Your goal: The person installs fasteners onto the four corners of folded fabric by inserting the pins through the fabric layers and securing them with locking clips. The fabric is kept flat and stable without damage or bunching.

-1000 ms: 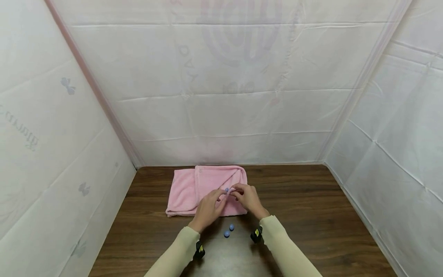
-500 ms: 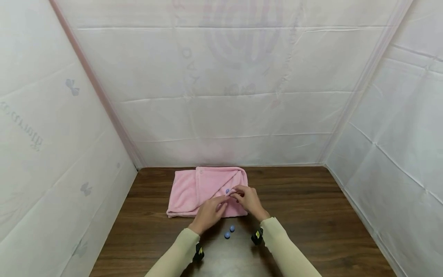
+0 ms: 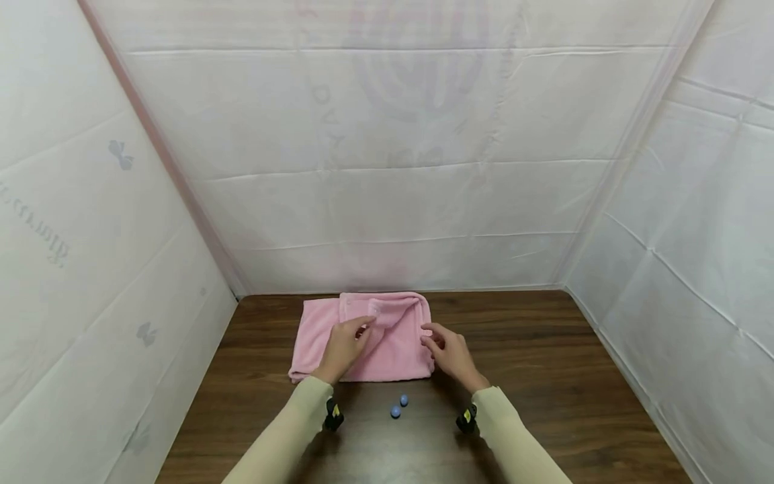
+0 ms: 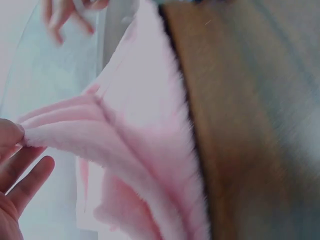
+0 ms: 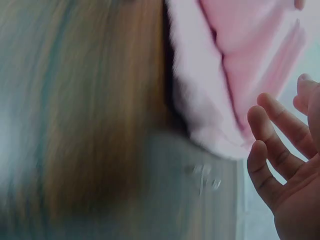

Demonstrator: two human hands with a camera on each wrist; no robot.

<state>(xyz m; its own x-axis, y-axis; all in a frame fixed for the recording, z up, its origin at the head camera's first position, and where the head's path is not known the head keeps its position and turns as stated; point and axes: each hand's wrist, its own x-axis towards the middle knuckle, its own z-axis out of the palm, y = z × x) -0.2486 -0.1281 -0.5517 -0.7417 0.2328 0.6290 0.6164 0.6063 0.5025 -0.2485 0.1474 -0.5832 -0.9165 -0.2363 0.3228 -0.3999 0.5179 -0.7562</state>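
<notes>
A folded pink plush cloth (image 3: 399, 356) lies on the table in the head view. My left hand (image 3: 341, 349) pinches a lifted flap of it between thumb and finger; the left wrist view shows the raised, creased flap (image 4: 65, 125) stretching from the fingertips. At the cloth's right edge is my right hand (image 3: 450, 353), its fingers loosely bent and holding nothing. In the right wrist view these fingers (image 5: 285, 155) are apart from one another beside the cloth. Two small blue egg-shaped pieces (image 3: 396, 411) lie on the table between the forearms.
The dark wood table (image 3: 514, 376) runs back to a pale sheet wall (image 3: 387, 202), with more sheeting at left and right. Each wrist wears a small black device (image 3: 466, 419) over a light sleeve.
My hands have moved apart. The left went left with the flap, folding it over. The right let go of the cloth and shifted right. The blue piece on the cloth is out of sight.
</notes>
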